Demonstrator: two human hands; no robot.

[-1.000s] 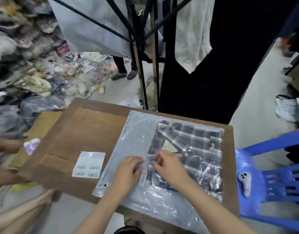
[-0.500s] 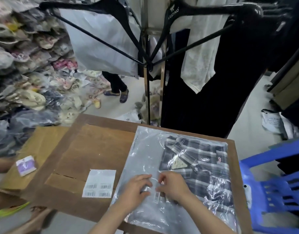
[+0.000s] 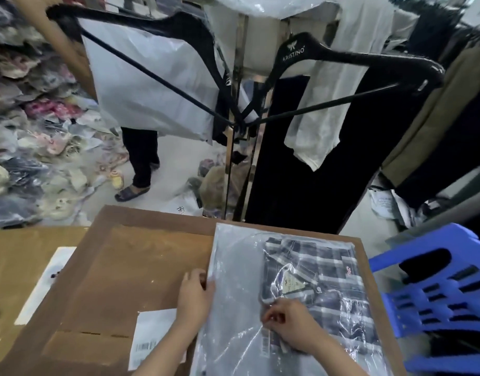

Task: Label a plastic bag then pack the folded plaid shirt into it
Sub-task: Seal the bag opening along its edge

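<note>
A clear plastic bag (image 3: 233, 256) lies flat on the brown wooden table (image 3: 141, 256). A folded dark plaid shirt (image 3: 328, 270) lies on its right half, wrapped in its own thin clear film. My left hand (image 3: 195, 297) grips the bag's left edge. My right hand (image 3: 290, 324) presses down with curled fingers at the shirt's near left corner, beside a small barcode sticker (image 3: 265, 343) on the plastic. A white sheet of barcode labels (image 3: 149, 337) lies on the table left of my left forearm.
A blue plastic chair (image 3: 436, 294) stands tight against the table's right side. Black hangers (image 3: 309, 58) and hanging clothes fill the rack behind. A person's legs (image 3: 141, 158) stand beyond the table. Bagged goods (image 3: 30, 131) pile up at left. A lower cardboard surface (image 3: 19, 261) adjoins.
My head has tilted up, so the table sits lower in view. My left hand has moved from the sticker area to the bag's left edge. My right hand stays at the shirt's corner.
</note>
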